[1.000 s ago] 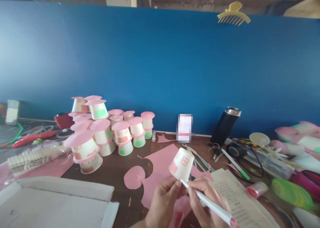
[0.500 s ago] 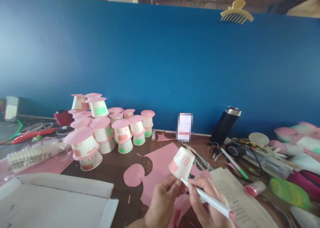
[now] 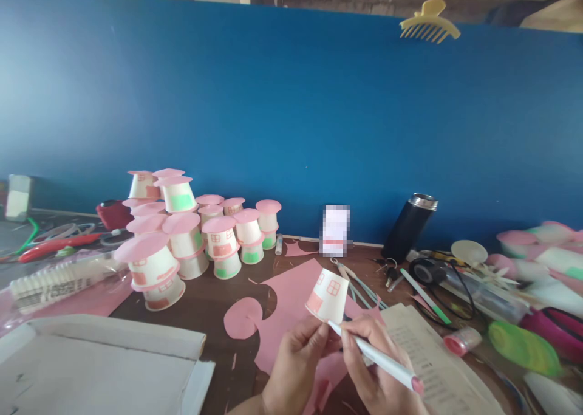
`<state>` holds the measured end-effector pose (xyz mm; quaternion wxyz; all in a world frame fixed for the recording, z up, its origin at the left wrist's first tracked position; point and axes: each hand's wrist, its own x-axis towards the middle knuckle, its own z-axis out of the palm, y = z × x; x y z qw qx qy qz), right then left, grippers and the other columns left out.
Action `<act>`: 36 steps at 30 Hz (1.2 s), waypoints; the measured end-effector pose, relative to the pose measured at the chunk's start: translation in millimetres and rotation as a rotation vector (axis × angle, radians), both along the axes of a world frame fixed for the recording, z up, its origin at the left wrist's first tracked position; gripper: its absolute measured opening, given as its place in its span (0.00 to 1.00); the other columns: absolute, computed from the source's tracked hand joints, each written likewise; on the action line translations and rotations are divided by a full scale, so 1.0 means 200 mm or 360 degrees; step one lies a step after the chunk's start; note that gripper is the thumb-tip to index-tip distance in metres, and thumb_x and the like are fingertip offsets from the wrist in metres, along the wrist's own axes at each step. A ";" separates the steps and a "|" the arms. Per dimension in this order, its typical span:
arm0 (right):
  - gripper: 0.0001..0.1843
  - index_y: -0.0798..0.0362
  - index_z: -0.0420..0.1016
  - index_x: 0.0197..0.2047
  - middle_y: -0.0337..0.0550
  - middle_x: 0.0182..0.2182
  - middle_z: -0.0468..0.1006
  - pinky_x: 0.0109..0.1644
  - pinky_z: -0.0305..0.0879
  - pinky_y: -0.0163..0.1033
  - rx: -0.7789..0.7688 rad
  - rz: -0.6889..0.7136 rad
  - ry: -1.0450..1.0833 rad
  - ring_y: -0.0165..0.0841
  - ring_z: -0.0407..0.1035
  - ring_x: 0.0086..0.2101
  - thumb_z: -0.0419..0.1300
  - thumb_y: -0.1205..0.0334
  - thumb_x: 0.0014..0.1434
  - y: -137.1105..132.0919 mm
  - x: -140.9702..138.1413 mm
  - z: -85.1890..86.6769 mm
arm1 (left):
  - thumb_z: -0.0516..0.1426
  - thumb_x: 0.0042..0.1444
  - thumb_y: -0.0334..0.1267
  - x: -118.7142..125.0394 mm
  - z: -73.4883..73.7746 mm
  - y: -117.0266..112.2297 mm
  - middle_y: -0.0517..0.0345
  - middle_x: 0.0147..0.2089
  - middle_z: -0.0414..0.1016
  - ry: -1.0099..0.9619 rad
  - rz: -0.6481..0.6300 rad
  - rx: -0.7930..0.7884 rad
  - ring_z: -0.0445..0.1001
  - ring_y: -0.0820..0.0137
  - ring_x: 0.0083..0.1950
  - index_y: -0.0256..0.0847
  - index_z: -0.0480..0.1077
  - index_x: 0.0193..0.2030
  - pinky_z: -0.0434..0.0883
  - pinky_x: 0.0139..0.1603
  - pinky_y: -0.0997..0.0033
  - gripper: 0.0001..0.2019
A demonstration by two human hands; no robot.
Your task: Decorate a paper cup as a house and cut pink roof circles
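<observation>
My left hand (image 3: 296,366) pinches the rim of an upturned white paper cup (image 3: 327,294) that has pink windows and a pink patch on its side. A white marker with a pink end (image 3: 378,361) is gripped in my right hand (image 3: 371,366), its tip against the cup's rim. Both hands hover low in front of me above a pink paper sheet (image 3: 291,299) with round holes cut out. A cut pink circle (image 3: 243,318) lies to the left of the hands.
A heap of finished paper-cup houses with pink roofs (image 3: 182,239) stands at the left. An open cardboard box (image 3: 91,366) is at the near left. A black flask (image 3: 409,226), scissors (image 3: 359,281), a printed sheet (image 3: 432,366) and craft clutter lie right, before a blue wall.
The cup has tilted slightly more upright in my left hand and shifted a little left. The marker stays at its rim. My view has dipped slightly.
</observation>
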<state>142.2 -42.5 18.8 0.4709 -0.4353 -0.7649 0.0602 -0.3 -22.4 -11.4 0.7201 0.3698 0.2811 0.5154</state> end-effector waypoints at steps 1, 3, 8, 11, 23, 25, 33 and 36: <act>0.04 0.47 0.69 0.41 0.37 0.29 0.77 0.32 0.73 0.31 0.0005 -0.0002 0.0006 0.31 0.76 0.27 0.54 0.64 0.67 0.00 0.00 0.00 | 0.64 0.54 0.52 0.00 0.00 0.00 0.48 0.36 0.78 0.0008 -0.0003 0.0004 0.74 0.62 0.42 0.36 0.79 0.35 0.69 0.50 0.63 0.18; 0.04 0.48 0.69 0.41 0.37 0.29 0.77 0.33 0.73 0.31 0.0003 -0.0011 0.0009 0.30 0.76 0.27 0.54 0.65 0.67 0.00 0.00 0.00 | 0.63 0.55 0.52 0.00 0.00 0.00 0.49 0.35 0.78 0.0017 -0.0001 0.0007 0.74 0.63 0.41 0.36 0.79 0.34 0.69 0.49 0.64 0.18; 0.04 0.48 0.69 0.41 0.37 0.29 0.77 0.33 0.73 0.31 0.0001 -0.0001 0.0004 0.31 0.76 0.28 0.54 0.65 0.67 0.00 0.00 0.00 | 0.64 0.52 0.54 0.00 0.01 0.00 0.51 0.33 0.76 0.0103 0.0065 0.0011 0.72 0.65 0.39 0.36 0.79 0.32 0.69 0.46 0.67 0.19; 0.04 0.48 0.70 0.41 0.38 0.29 0.77 0.32 0.73 0.32 0.0004 -0.0027 0.0000 0.31 0.76 0.27 0.54 0.65 0.67 0.00 0.00 -0.01 | 0.64 0.52 0.55 0.00 0.01 0.00 0.51 0.32 0.77 0.0164 0.0086 0.0034 0.72 0.66 0.38 0.35 0.79 0.32 0.69 0.43 0.68 0.20; 0.04 0.49 0.70 0.42 0.38 0.30 0.78 0.33 0.73 0.32 0.0019 -0.0044 0.0014 0.31 0.77 0.28 0.54 0.64 0.67 0.00 0.01 -0.02 | 0.64 0.53 0.54 0.00 0.01 0.00 0.48 0.36 0.81 0.0058 0.0032 0.0004 0.77 0.63 0.40 0.36 0.81 0.38 0.70 0.44 0.68 0.20; 0.04 0.48 0.70 0.42 0.39 0.31 0.78 0.33 0.73 0.32 0.0008 -0.0030 0.0033 0.32 0.77 0.29 0.54 0.64 0.67 0.00 0.01 -0.02 | 0.64 0.53 0.54 0.00 0.01 0.00 0.47 0.36 0.81 0.0025 0.0025 0.0004 0.77 0.62 0.40 0.36 0.81 0.38 0.70 0.44 0.67 0.20; 0.05 0.48 0.71 0.41 0.37 0.30 0.78 0.33 0.73 0.33 0.0015 -0.0086 -0.0004 0.32 0.77 0.29 0.54 0.63 0.67 0.01 0.02 -0.03 | 0.64 0.54 0.53 0.00 -0.01 0.01 0.44 0.38 0.82 -0.0046 0.0025 -0.0023 0.78 0.59 0.42 0.33 0.80 0.38 0.72 0.50 0.59 0.21; 0.05 0.48 0.71 0.41 0.37 0.30 0.78 0.33 0.72 0.33 0.0013 -0.0091 -0.0035 0.31 0.76 0.29 0.54 0.63 0.67 0.01 0.02 -0.03 | 0.63 0.56 0.52 0.00 -0.03 0.01 0.42 0.39 0.82 -0.0096 0.0007 -0.0023 0.78 0.59 0.43 0.33 0.80 0.39 0.72 0.51 0.59 0.20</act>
